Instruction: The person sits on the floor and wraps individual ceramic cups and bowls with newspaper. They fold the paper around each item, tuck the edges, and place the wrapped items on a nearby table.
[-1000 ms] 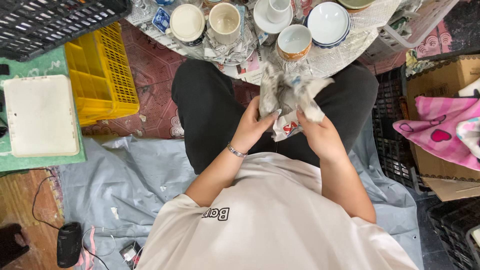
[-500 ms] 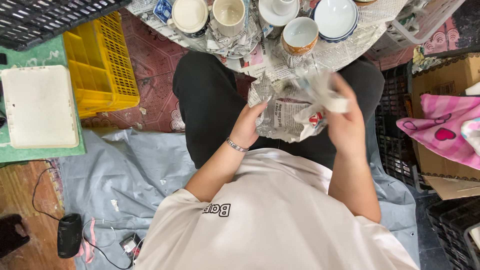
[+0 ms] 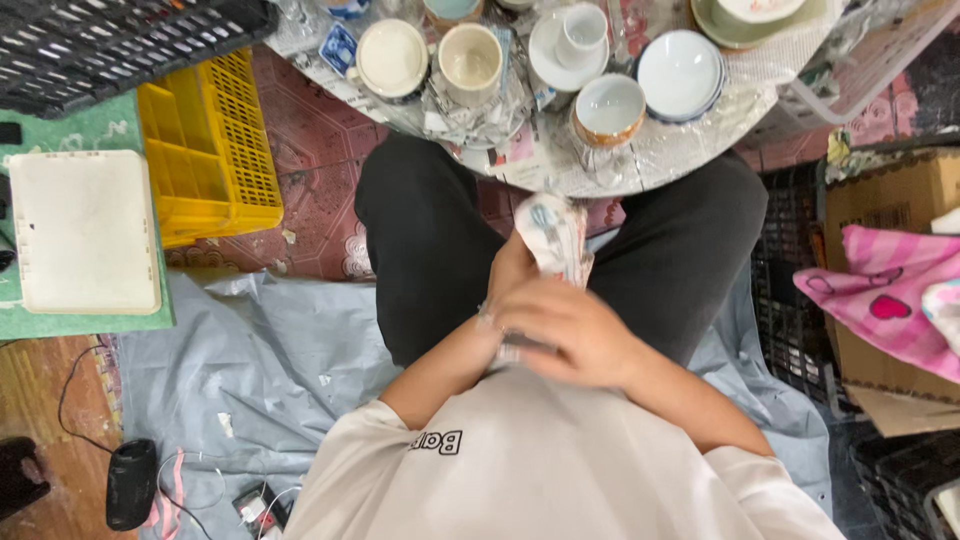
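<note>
A round table (image 3: 690,150) covered in printed paper stands ahead of the seated person's knees, carrying cups and bowls. A yellow crate (image 3: 205,150) sits on the floor to the left, beside a white tray (image 3: 85,232). Over the lap, both hands hold a paper-wrapped bundle (image 3: 553,232). The right hand (image 3: 565,330) lies across its lower part, fingers curled closed on it. The left hand (image 3: 508,275) grips it from behind, largely hidden.
</note>
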